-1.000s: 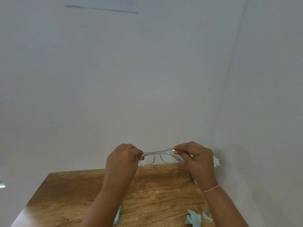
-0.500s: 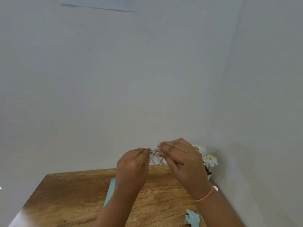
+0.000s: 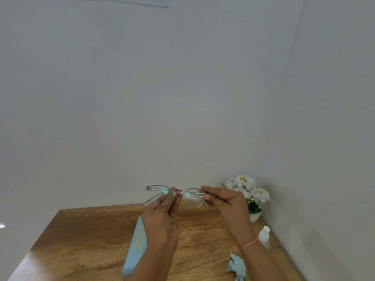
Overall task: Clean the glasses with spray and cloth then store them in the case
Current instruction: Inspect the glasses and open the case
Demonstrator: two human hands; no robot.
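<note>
Clear-framed glasses [image 3: 190, 196] are held up above the wooden table [image 3: 85, 236], lenses facing me. My left hand [image 3: 162, 216] pinches the frame near the bridge, over the left lens. My right hand [image 3: 225, 201] pinches the right end of the frame at the hinge. One temple sticks out to the left. A light blue case [image 3: 136, 248] lies on the table, partly behind my left forearm. A crumpled light blue cloth [image 3: 237, 266] lies near the front right. A small clear spray bottle [image 3: 264, 236] with a white cap stands behind my right wrist.
A white pot of white flowers [image 3: 249, 191] stands in the back right corner of the table, against the walls. Plain walls close the table at the back and right. A sheet of paper [image 3: 123, 1] hangs high on the back wall.
The glasses went from stretched between both hands, to bunched close together, to spread out again with the lenses facing me. My left hand moved to the bridge. The view dropped, revealing case, bottle and flowers.
</note>
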